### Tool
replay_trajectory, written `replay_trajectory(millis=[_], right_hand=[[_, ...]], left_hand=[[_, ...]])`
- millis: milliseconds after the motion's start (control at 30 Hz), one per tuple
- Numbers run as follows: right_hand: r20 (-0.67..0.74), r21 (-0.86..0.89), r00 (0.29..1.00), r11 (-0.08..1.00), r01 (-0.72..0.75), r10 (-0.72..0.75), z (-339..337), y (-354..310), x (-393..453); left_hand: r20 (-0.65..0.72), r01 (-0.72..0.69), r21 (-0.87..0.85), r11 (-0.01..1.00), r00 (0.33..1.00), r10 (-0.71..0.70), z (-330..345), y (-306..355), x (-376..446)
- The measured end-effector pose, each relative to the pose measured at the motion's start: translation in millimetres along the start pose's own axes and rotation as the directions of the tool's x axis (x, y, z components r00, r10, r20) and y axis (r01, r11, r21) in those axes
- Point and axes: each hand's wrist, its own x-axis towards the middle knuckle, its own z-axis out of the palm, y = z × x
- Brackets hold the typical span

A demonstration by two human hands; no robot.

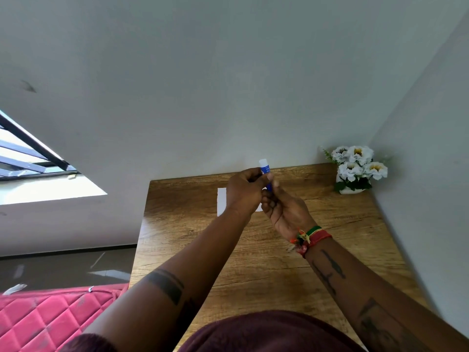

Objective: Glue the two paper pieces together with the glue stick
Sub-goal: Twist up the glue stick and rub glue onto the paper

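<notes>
A wooden table fills the corner of the room with a pot of white artificial flowers at its far right, and white paper lies flat near its far edge, mostly hidden behind the hands, so whether it is one piece or two cannot be told. The left hand and right hand are held together above the table, both gripping the blue glue stick, whose long axis is nearly upright with its white end topmost. The paper lies directly below and just beyond both hands, slightly toward the left one.
</notes>
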Motion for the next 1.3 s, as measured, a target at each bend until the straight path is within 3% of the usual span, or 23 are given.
replay_trajectory(millis=[233,400,500,700,833,1300], right_hand=[[-0.011,-0.088,0.999,0.995,-0.051,0.050,-4,-1,1],[-0.002,0.009,1.000,1.000,-0.010,0.010,-2,0,2],[0.035,-0.012,0.999,1.000,-0.003,0.003,-2,-3,2],[-0.022,-0.029,0.998,0.998,-0.064,0.064,-3,1,0],[-0.014,-0.010,1.000,1.000,-0.014,0.014,-2,1,0],[-0.015,-0.136,0.998,0.989,-0.062,0.060,-6,8,3]], left_hand=[[0.005,0.005,0.011,1.000,1.000,-0.005,1,2,2],[0.001,0.015,0.003,1.000,1.000,-0.015,0,2,2],[0.002,0.020,-0.003,1.000,1.000,-0.020,-1,2,3],[0.026,0.013,-0.036,0.999,1.000,-0.012,2,3,-1],[0.006,0.029,-0.019,0.999,1.000,-0.029,1,3,-4],[0.006,0.082,-0.060,0.995,0.997,-0.081,-7,-2,-5]])
